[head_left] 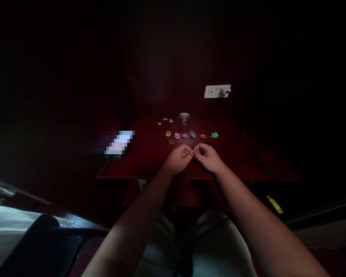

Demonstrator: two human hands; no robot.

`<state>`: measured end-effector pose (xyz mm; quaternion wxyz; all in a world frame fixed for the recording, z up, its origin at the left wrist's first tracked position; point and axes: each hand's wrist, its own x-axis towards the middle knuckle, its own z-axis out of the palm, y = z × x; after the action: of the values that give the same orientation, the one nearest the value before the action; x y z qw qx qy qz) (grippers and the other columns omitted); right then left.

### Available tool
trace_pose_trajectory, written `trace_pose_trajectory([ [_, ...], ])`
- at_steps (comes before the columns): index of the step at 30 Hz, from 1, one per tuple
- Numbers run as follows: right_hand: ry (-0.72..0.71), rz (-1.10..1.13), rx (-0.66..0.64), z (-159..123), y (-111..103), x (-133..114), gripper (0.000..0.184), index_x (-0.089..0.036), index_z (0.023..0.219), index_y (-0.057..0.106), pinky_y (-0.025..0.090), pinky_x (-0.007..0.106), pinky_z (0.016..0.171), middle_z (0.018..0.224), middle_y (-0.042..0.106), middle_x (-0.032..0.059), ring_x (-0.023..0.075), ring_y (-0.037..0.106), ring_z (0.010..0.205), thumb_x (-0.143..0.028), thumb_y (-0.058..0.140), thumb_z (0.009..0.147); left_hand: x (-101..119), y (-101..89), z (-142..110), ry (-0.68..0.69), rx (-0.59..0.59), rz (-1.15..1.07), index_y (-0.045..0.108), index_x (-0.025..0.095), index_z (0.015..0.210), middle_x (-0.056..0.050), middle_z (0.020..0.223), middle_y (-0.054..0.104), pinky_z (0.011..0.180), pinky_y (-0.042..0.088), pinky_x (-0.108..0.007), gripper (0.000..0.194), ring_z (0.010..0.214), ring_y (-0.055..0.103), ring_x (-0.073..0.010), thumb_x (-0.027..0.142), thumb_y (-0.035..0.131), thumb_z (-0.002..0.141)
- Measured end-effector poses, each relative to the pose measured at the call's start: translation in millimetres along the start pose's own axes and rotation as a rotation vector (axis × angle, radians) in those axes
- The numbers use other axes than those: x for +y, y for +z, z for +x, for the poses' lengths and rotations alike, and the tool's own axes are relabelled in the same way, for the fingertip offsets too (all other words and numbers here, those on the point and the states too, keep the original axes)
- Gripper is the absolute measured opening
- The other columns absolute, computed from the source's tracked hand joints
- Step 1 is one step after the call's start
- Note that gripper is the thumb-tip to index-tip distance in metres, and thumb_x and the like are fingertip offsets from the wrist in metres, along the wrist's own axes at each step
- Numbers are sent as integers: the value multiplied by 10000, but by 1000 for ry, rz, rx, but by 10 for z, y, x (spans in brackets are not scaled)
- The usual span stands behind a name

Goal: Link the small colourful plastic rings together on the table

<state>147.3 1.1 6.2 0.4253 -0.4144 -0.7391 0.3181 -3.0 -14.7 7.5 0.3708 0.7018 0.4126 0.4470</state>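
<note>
Above the dark red table, my left hand (179, 158) and my right hand (208, 157) meet fingertip to fingertip. Both are pinched closed; what lies between the fingers is too small to make out. Just beyond them runs a row of small elastic bands sorted by colour: a yellow bunch (168, 134), a pink bunch (177, 136), a purple bunch (185, 136), a blue bunch (193, 134), an orange bunch (203, 136) and a green bunch (214, 135). One loose band (171, 142) lies nearer my left hand. Behind the row stands a clear lidded jar (184, 120).
Several loose bands (165, 119) lie left of the jar. A phone (119, 143) with a lit, blurred screen rests at the table's left. On the back wall is a white socket plate (217, 91) with a plug. A yellow strip (275, 204) shows at lower right.
</note>
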Motion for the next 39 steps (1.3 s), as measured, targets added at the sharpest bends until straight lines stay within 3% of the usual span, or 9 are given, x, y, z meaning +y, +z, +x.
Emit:
trace_pose_trajectory([
  [17, 18, 31, 7, -2, 8, -30, 153, -139, 699, 529, 313, 203, 483, 562, 464, -26, 78, 390, 501, -292, 528, 706, -23, 7, -1, 8, 12, -12, 528, 134, 784, 6, 671, 543, 569, 391, -181, 128, 594, 487, -69, 258, 509, 760],
  [39, 4, 60, 66, 43, 52, 63, 201, -163, 639, 468, 256, 195, 418, 491, 400, -51, 71, 338, 445, -340, 555, 673, -135, -3, 48, -1, 111, 148, 528, 132, 723, 20, 592, 528, 517, 353, -173, 161, 537, 464, -68, 293, 540, 733],
])
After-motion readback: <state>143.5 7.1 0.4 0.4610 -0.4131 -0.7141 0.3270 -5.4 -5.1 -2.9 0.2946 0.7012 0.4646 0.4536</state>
